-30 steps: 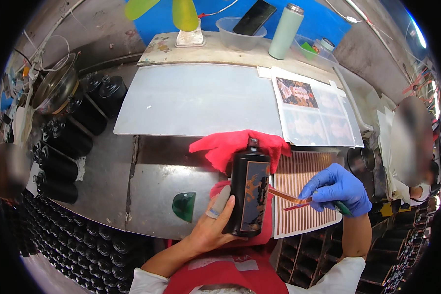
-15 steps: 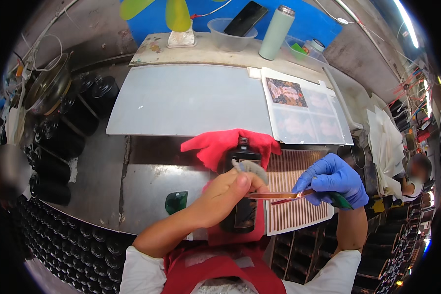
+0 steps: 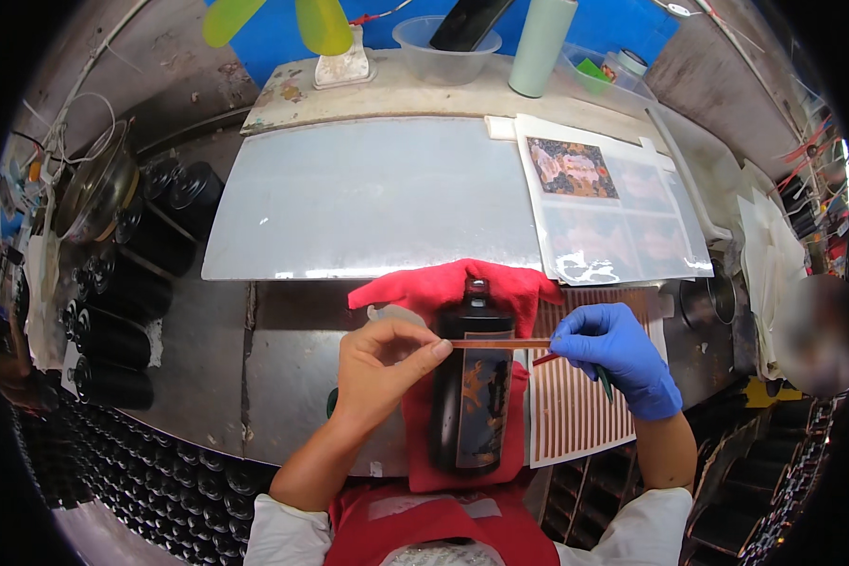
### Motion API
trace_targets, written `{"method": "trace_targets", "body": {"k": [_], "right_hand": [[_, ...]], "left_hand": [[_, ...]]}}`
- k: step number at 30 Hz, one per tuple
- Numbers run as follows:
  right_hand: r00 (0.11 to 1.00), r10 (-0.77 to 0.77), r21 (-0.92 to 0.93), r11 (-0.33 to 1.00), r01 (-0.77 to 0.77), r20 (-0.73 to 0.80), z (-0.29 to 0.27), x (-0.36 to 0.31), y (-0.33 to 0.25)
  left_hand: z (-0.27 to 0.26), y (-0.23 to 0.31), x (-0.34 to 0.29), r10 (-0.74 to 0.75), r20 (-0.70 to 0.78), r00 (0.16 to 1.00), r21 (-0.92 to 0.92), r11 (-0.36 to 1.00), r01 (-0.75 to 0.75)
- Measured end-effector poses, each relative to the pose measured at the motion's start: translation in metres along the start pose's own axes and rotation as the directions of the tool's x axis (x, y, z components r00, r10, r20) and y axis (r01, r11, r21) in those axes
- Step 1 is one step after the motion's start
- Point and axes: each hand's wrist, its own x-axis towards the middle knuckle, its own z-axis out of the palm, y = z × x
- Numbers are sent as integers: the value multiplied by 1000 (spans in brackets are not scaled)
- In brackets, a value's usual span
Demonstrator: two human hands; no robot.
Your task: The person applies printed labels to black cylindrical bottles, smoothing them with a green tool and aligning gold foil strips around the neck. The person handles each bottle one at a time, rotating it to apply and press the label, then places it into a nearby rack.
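Observation:
My bare left hand (image 3: 377, 368) pinches one end of a narrow copper-coloured strip (image 3: 500, 344) between thumb and fingertip. The other end is in the fingers of my right hand (image 3: 613, 354), which wears a blue glove. A small dark green tool (image 3: 605, 383) pokes out below the gloved fingers. Stretched level, the strip crosses over a black bottle (image 3: 446, 415) with a decorated front panel; whether it touches cannot be told. The bottle lies on a red cloth (image 3: 415, 288), neck away from me. A pale curl of film (image 3: 393, 315) shows behind my left hand.
A sheet of copper-coloured strips (image 3: 580, 415) lies right of the bottle. Beyond are a grey board (image 3: 368, 198) and printed sheets (image 3: 623, 236). Black bottles (image 3: 113, 335) stand at the left. A fan, plastic bowl (image 3: 448, 66) and green flask (image 3: 543, 47) are at the back.
My left hand has moved left, away from my right. More of the strip now shows between them, held level over the bottle. The bottle's front panel has come into view.

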Motion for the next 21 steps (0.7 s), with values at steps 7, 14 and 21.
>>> {"method": "trace_targets", "body": {"k": [7,14,21], "right_hand": [[1000,3,67,998,-3,1,-9,21,16],[1000,9,84,996,-9,-5,-9,30,18],[1000,-11,125,992,10,9,-13,36,25]], "left_hand": [[9,-7,12,-109,-102,989,-216,973,85],[11,-16,15,-127,-133,983,-246,965,91],[13,-19,15,-131,-146,980,-220,971,97]]}}
